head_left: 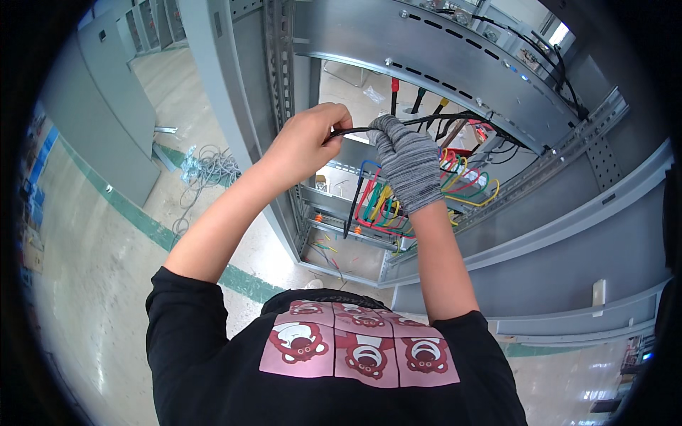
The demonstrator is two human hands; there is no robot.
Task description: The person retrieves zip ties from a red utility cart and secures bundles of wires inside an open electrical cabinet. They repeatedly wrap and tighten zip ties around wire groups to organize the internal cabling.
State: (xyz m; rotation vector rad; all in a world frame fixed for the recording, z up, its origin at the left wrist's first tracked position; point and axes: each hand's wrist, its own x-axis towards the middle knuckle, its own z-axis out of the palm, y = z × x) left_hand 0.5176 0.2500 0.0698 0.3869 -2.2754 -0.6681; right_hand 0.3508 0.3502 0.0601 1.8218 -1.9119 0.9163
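Near the centre of the frame both hands meet on a bundle of black cables [426, 119] that runs in from the upper right, out of a grey metal cabinet [568, 234]. The bare left hand [307, 142] is clenched around the near end of the bundle, thumb and fingers pinched tight on it just where it leaves the other hand — a grip that seems meant to keep the strands together and taut. The right hand [406, 165], in a grey knit glove, is curled over the same bundle just beside the left, its fingers wrapped down around the cables; the glove likely guards against the cabinet's sharp sheet edges. One loose black cable [353, 202] hangs down from between the hands. Behind the glove, at centre right, coloured wire loops [469, 186] — red, yellow, green, blue — bulge out of the frame. At the left edge of the cabinet stands a perforated upright rail [278, 64], and a coil of grey wire [213, 165] lies on the floor at centre left.
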